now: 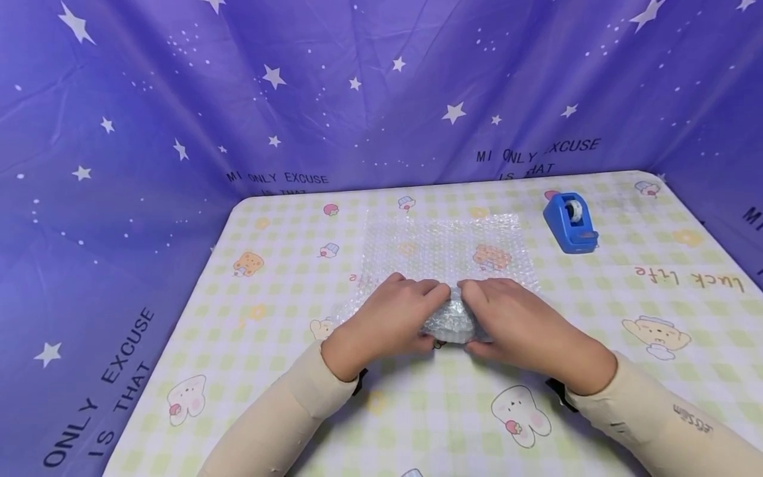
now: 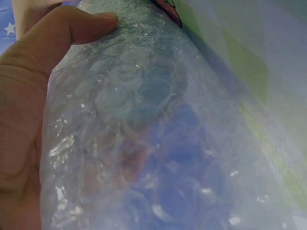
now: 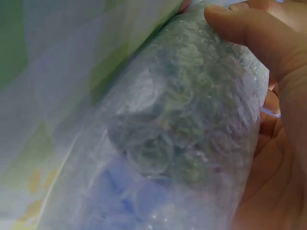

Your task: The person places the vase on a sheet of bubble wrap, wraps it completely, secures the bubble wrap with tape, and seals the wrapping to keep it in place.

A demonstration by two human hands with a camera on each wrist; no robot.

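A sheet of clear bubble wrap [image 1: 438,242] lies spread on the table, its near end rolled into a thick bundle [image 1: 454,323]. My left hand [image 1: 398,317] grips the bundle's left part, and my right hand [image 1: 514,321] grips its right part. Both wrist views show a thumb on the near side of the roll, with the other fingers mostly hidden behind it. Through the layers of the wrapped roll [image 3: 182,115], a rounded end of something inside shows faintly; its kind cannot be told. The roll's ends [image 2: 158,182] look hollow past that rounded edge.
A blue tape dispenser [image 1: 570,224] with a roll of tape stands at the back right, apart from the wrap. A checked, cartoon-printed cloth [image 1: 250,358] covers the table. Purple star-patterned curtains [image 1: 357,112] hang behind and at the sides.
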